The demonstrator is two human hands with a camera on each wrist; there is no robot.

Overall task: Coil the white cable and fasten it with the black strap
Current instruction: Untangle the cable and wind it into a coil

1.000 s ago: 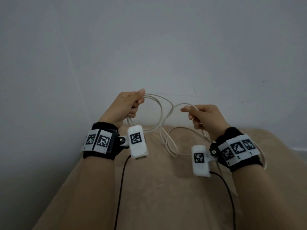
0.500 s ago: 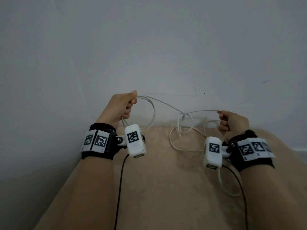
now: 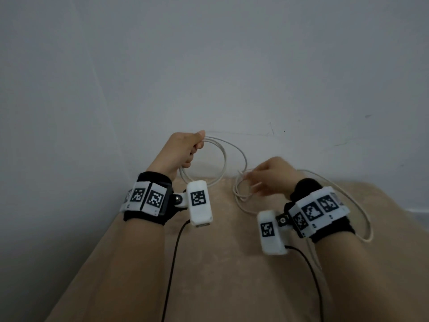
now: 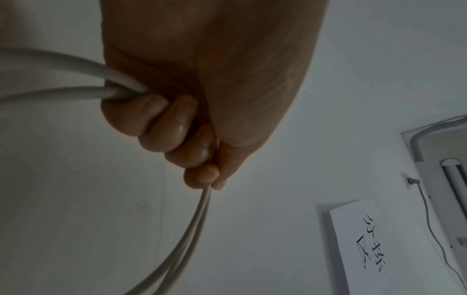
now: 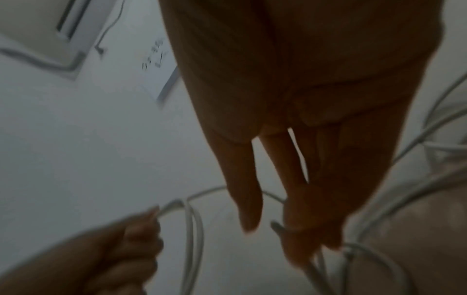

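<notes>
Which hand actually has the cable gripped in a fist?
The left hand: its fingers curl tight round two strands of cable. The right hand reaches with straight fingers.

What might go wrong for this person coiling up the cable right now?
The right hand has straight fingers reaching into loose white cable that lies in overlapping loops on the beige surface; pulling the wrong strand could tangle it. The left hand grips only a couple of loops, so a tug might distort them. More cable trails around the right wrist and could snag on the wristband.
</notes>
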